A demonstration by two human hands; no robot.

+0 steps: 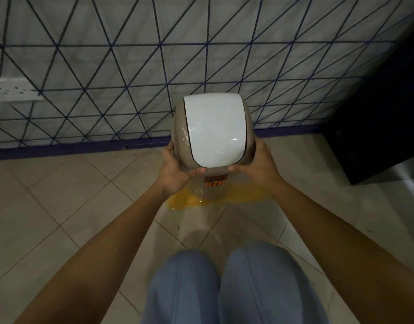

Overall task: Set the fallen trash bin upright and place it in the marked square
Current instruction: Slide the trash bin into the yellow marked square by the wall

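At 12 o'clock, against wall: upright trash bin (213, 146) on yellow marked square (243, 195), gripped by left hand (175, 171) and right hand (260, 163).

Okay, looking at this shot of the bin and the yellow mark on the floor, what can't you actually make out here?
Head view only:
- Yellow marked square: mostly hidden by the trash bin and the hands, so its outline is unclear.
- Bin's base: hidden by its own body, so floor contact cannot be told.
- Orange label: top hidden by the left hand and right hand.
- Dark object at right: too dark, cut off.
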